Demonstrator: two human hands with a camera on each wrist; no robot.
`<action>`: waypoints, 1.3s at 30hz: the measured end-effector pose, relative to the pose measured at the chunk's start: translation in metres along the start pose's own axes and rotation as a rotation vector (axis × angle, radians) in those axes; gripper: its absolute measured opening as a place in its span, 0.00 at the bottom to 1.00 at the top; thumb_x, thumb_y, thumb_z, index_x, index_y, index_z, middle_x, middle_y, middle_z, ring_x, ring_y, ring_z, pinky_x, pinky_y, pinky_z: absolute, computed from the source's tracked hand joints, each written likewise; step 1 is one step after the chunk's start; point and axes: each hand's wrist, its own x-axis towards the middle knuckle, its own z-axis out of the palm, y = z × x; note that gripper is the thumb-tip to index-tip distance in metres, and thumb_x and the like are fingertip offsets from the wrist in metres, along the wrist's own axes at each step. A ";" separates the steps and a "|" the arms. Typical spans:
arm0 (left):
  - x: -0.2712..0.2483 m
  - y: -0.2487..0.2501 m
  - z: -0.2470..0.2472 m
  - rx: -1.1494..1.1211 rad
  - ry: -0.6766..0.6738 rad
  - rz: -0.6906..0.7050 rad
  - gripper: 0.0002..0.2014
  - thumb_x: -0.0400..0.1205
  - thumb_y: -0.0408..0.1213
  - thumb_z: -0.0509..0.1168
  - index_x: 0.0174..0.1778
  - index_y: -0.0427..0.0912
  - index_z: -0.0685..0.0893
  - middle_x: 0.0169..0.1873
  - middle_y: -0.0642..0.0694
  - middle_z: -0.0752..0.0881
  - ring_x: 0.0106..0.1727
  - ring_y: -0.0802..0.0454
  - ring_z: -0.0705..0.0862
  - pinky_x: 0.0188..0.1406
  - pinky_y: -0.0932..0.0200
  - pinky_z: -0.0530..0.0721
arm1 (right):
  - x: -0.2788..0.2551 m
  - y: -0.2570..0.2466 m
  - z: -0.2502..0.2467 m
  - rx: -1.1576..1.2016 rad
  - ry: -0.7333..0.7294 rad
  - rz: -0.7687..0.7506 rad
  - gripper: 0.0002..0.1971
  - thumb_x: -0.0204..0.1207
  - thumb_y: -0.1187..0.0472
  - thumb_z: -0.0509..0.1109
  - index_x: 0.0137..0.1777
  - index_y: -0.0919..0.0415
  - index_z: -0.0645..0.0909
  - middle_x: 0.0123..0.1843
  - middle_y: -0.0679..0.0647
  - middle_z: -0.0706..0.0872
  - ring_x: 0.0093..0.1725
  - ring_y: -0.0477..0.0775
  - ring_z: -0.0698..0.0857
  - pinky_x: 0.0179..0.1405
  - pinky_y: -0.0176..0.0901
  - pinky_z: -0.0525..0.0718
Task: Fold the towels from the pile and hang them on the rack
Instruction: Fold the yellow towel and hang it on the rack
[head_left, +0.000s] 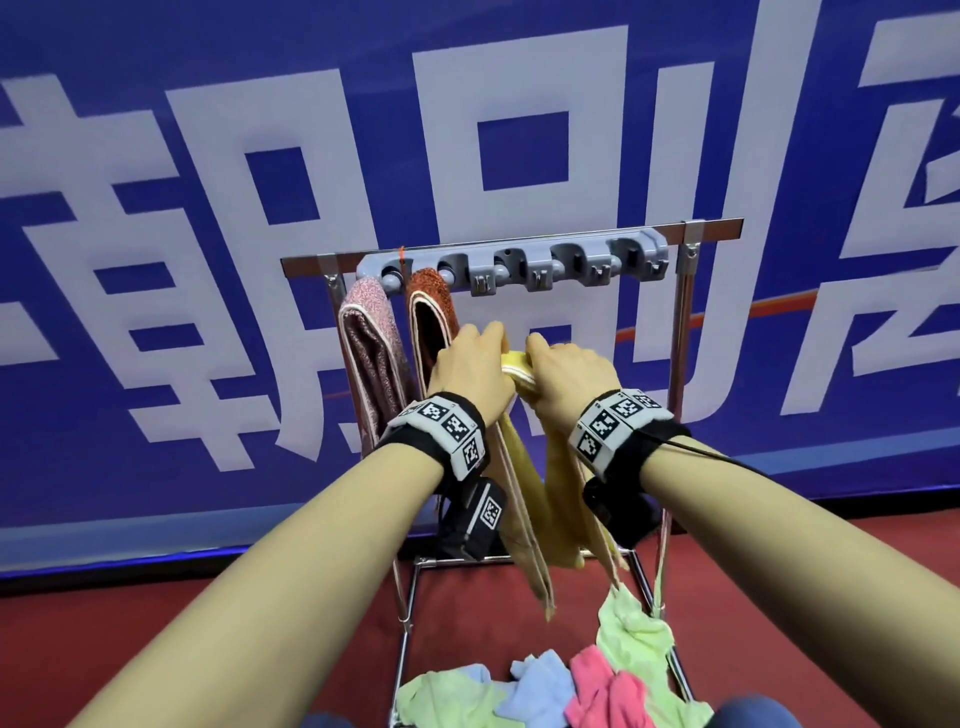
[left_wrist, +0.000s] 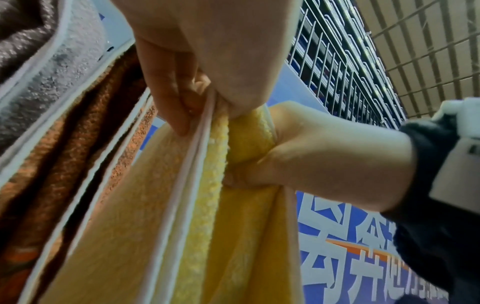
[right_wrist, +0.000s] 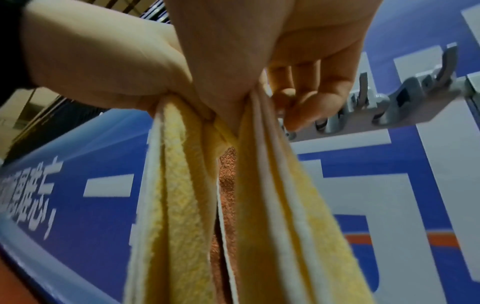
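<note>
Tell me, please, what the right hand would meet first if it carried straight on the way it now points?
Probably the grey hook strip on the rack: the right hand, gripping the yellow towel, points up toward it, though depth is hard to judge.

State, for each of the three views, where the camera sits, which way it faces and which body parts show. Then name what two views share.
Head: on the head, facing forward and down at the rack; both forearms, left hand, right hand.
Left wrist: looks up along the left hand at the yellow towel.
Right wrist: looks up along the right hand; both hands show.
Shared: both wrist views show the orange towel.
</note>
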 end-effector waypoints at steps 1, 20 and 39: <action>0.005 0.000 -0.002 0.006 0.002 0.007 0.10 0.78 0.31 0.62 0.54 0.43 0.76 0.47 0.42 0.74 0.51 0.32 0.81 0.42 0.47 0.71 | 0.002 0.000 -0.001 0.030 0.019 0.005 0.16 0.76 0.57 0.70 0.58 0.58 0.68 0.51 0.57 0.83 0.49 0.65 0.85 0.37 0.49 0.72; 0.092 -0.017 -0.062 0.225 0.263 0.052 0.10 0.80 0.29 0.65 0.57 0.41 0.78 0.53 0.39 0.74 0.44 0.32 0.83 0.47 0.39 0.85 | 0.109 -0.004 -0.069 0.057 0.259 -0.099 0.17 0.75 0.63 0.69 0.64 0.58 0.74 0.56 0.59 0.84 0.56 0.66 0.83 0.45 0.52 0.75; 0.114 -0.025 -0.024 0.159 0.133 0.074 0.12 0.80 0.32 0.64 0.59 0.45 0.80 0.56 0.40 0.81 0.56 0.35 0.83 0.52 0.41 0.82 | 0.106 0.017 -0.005 -0.018 0.193 -0.051 0.16 0.77 0.63 0.64 0.65 0.57 0.75 0.56 0.59 0.83 0.54 0.68 0.84 0.40 0.51 0.72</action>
